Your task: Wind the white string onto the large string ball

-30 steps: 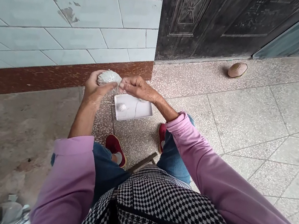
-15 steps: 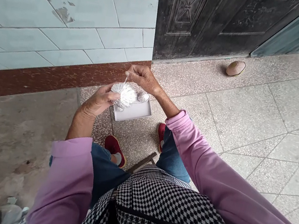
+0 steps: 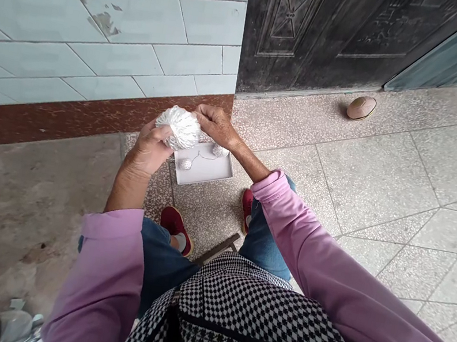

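My left hand (image 3: 148,149) is closed round a white ball of thread (image 3: 178,126), holding it up in front of the wall. My right hand (image 3: 215,123) touches the ball's right side with its fingers pinched together, seemingly on the thread. Below the hands a shallow white tray (image 3: 204,170) lies on the floor. In it are two small white thread balls, one at the left (image 3: 186,164) and one at the far right (image 3: 217,150), with a thin strand between them.
A tiled wall with a dark red skirting (image 3: 66,115) runs at the left, a dark metal door (image 3: 322,29) behind. A small round brown object (image 3: 360,107) lies by the door. My red shoes (image 3: 173,223) rest on the speckled floor.
My right hand dropped from a raised pull of the thread back to the ball's side. My left hand lifted and turned the ball.
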Motion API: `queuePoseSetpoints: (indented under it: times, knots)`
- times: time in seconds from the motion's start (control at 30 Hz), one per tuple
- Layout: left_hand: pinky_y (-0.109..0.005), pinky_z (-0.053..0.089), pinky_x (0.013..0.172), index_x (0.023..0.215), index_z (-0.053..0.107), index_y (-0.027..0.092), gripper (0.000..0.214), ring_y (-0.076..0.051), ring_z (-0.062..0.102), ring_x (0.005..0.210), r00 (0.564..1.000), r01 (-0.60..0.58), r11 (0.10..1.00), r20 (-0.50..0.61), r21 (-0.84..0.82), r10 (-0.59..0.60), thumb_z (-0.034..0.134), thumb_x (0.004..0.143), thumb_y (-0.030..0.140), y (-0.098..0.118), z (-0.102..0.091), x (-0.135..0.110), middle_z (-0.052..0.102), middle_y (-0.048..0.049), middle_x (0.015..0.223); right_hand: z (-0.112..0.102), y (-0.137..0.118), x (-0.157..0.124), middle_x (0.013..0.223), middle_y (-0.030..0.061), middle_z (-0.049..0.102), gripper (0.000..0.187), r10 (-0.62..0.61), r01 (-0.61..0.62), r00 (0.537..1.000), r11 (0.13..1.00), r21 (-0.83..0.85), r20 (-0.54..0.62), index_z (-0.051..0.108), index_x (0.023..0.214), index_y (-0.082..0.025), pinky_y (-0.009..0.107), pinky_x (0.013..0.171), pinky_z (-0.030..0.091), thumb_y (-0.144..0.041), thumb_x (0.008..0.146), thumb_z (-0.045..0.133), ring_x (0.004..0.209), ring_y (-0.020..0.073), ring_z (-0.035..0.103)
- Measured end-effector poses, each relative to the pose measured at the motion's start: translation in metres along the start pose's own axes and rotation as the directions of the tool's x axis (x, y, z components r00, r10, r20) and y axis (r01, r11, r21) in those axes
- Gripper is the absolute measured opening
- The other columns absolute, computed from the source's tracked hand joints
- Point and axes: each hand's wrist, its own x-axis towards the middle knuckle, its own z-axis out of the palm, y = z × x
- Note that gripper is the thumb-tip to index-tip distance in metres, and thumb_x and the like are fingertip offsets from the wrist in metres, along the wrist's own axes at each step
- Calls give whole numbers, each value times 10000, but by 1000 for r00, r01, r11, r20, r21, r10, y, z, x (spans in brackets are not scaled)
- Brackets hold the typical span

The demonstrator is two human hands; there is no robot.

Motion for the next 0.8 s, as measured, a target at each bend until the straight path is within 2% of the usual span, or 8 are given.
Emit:
queuePoseSetpoints:
  times: [0.17,0.23,0.33,0.43,0.53,0.6,0.7,0.8]
  knots:
    - [-599,717,1281,1113,814,254,816,-506,738,1607,992,-85,996,-98,-26,82,1221,581,722,0,-7,11,909,-205,1310,15,-1,-7,871,-17,620,445,10,2,988,997,-78,156,644,877,-209,301,938,471,-128,1315,642,929,172,587]
    - [-604,696,1280,1063,754,254,825,-482,732,1575,982,-124,992,-141,9,124,1220,573,728,-2,-14,18,887,-189,1296,22,-1,-14,860,-20,642,411,8,2,968,999,-41,251,688,905,-191,298,916,470,-119,1307,638,912,161,592]
    - [-598,695,1190,1107,706,260,903,-410,760,1380,964,-131,986,-221,104,151,1246,504,659,-9,-25,27,842,-124,1249,27,-1,-23,737,-78,516,370,-15,-40,928,990,137,373,734,1008,-167,271,736,397,-194,1364,634,744,136,466]
    - [-530,672,1130,1219,703,254,966,-328,739,1225,949,-95,957,-265,276,170,1238,493,601,-16,-33,31,823,-80,1243,23,-1,-25,653,-136,388,457,-62,-78,907,947,313,416,721,1050,-162,252,595,258,-416,1426,671,616,109,306]
    - [-499,634,1165,1273,704,230,952,-301,717,1224,955,-55,876,-231,479,187,1234,533,506,-20,-37,31,834,-60,1289,10,-3,-22,619,-151,373,583,-100,-57,930,911,409,353,677,1013,-182,238,546,193,-612,1404,720,571,81,252]
    - [-506,618,1190,1284,704,222,899,-300,710,1231,975,-35,835,-164,550,149,1225,581,428,-22,-37,29,831,-44,1299,-2,-5,-19,616,-151,349,582,-77,-52,959,899,435,273,654,999,-192,232,550,177,-585,1429,660,565,68,250]
    - [-521,614,1203,1329,734,226,827,-305,728,1221,999,-31,861,-13,507,44,1191,670,431,-21,-31,22,828,-21,1254,-17,-5,-14,633,-141,303,539,8,-72,989,895,441,145,634,990,-204,217,549,173,-464,1458,576,576,79,252]
    - [-542,668,1136,1348,825,250,790,-366,792,1220,992,15,931,114,364,-60,1175,682,491,-15,-20,11,871,-61,1236,-22,-2,-8,647,-132,306,519,57,-72,997,895,439,47,594,967,-232,209,518,189,-466,1419,692,599,116,239]
